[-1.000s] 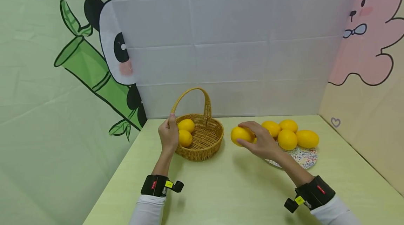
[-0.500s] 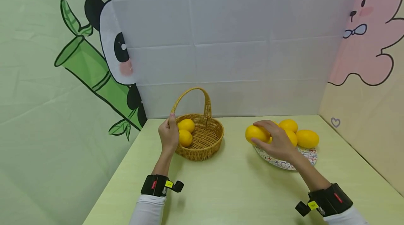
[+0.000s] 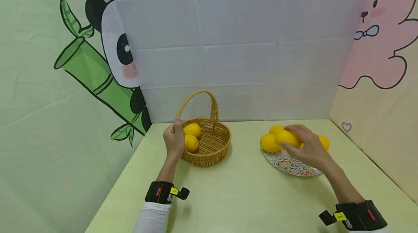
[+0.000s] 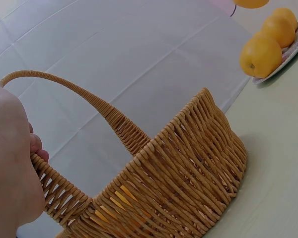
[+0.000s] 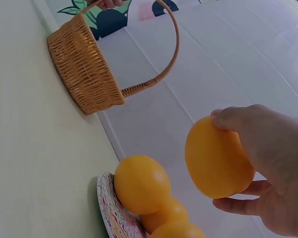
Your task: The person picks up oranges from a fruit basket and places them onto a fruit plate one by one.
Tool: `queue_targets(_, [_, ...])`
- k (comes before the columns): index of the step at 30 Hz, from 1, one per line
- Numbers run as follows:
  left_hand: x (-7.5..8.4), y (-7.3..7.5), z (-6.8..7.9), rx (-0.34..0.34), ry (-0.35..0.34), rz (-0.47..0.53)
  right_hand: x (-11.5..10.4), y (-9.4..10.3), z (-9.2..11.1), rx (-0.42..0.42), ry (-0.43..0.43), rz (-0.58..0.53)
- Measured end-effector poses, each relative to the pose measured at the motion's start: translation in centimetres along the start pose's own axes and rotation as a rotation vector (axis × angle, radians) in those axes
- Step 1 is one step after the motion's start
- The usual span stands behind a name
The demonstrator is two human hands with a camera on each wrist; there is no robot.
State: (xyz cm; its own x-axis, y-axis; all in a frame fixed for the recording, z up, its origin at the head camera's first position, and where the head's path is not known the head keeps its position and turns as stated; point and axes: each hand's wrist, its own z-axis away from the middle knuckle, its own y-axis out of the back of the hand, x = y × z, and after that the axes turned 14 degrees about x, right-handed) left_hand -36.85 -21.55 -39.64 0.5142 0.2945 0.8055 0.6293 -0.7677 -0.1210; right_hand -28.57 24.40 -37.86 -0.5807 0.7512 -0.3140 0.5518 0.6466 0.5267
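My left hand (image 3: pixel 174 138) grips the left side of the handle of a wicker basket (image 3: pixel 206 158), which stands on the table. Inside it, at the left, lie two yellow lemons (image 3: pixel 192 130). Over the patterned plate (image 3: pixel 290 164), my right hand (image 3: pixel 308 147) holds a lemon (image 3: pixel 288 138) between thumb and fingers. The right wrist view shows this held lemon (image 5: pixel 216 156) raised apart from the ones on the plate. Several lemons (image 3: pixel 270 143) sit on that plate, some partly hidden behind the right hand.
The pale table (image 3: pixel 222 196) meets a grey cloth backdrop (image 3: pixel 235 62) right behind the basket. Printed side walls stand at left and right, with a panda (image 3: pixel 114 44) on the left one. A gap of bare table separates basket and plate.
My right hand, with the lemon in it, has moved right from the space between basket and plate to above the plate. The left hand and basket have stayed put.
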Motion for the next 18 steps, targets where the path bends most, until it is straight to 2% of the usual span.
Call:
queue_targets(9, [0.1,-0.1,0.0,-0.002,0.005,-0.003,1.9,2.4,1.4,-0.002,-0.051,0.053])
queue_targets(14, [0.1,0.0,0.0,0.001,0.005,-0.003,3.1,3.5,2.2,-0.030,-0.093,0.075])
queue_targets(18, [0.1,-0.1,-0.1,0.008,0.003,-0.001,3.9,4.1,2.8,-0.060,-0.093,0.104])
